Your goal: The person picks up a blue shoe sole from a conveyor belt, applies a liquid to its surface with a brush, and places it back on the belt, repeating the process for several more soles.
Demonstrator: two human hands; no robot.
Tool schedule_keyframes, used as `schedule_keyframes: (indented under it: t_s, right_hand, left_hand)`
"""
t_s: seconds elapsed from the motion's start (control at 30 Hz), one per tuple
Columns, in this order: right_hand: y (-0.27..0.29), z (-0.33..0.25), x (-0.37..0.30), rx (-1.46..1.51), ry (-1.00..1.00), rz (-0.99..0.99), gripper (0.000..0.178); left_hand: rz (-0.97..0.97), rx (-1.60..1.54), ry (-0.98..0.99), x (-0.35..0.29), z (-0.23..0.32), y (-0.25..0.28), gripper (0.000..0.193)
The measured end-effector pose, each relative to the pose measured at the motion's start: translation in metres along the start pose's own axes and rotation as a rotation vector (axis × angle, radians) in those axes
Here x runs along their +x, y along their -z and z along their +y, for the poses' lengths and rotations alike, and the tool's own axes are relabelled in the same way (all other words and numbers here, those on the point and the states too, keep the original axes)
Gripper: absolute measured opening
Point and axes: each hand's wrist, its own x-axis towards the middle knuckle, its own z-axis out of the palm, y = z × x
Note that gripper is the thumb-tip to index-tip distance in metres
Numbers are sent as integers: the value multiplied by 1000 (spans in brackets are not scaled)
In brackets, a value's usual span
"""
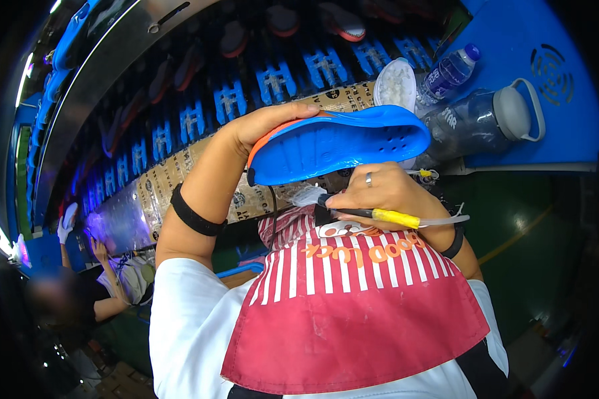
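Note:
A blue shoe sole [339,147] with an orange edge and a row of small holes toward its right end is held up in front of me. My left hand [271,126] grips its left end, thumb along the top edge. Below the sole, my right hand [377,194] is closed around a brush [396,218] with pale bristles and yellow wrapping on its handle; a clear tube runs off its back end. The bristles point left, beneath the sole's lower edge, and appear apart from it.
Beyond the sole runs a taped cardboard ledge [173,174], with blue racks [276,83] and several shoe parts behind it. At the right stand a white tub [395,85], a purple-labelled bottle [449,74] and a grey jug [469,126]. A co-worker [106,282] works at the far left.

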Motion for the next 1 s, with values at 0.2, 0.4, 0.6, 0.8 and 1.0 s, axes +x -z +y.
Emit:
schedule_keyframes:
  t_s: [0.2, 0.4, 0.6, 0.8, 1.0]
  right_hand:
    - [-3, 3, -6, -93, -15, 65, 25]
    - [10, -3, -1, 77, -216, 192, 24]
    - [15, 8, -14, 386, -704, 460, 22]
    - [28, 10, -28, 129, -686, 793, 19]
    - [38, -1, -28, -292, -286, 443, 26]
  left_hand:
    - [-20, 10, -9, -3, 1, 6, 48]
    - [-52, -149, -50, -7, -13, 7, 55]
    - [64, -227, -164, -6, -36, -10, 55]
    - [50, -233, -182, 3, -41, -4, 52]
    - [-12, -298, -265, 22, -47, -17, 56]
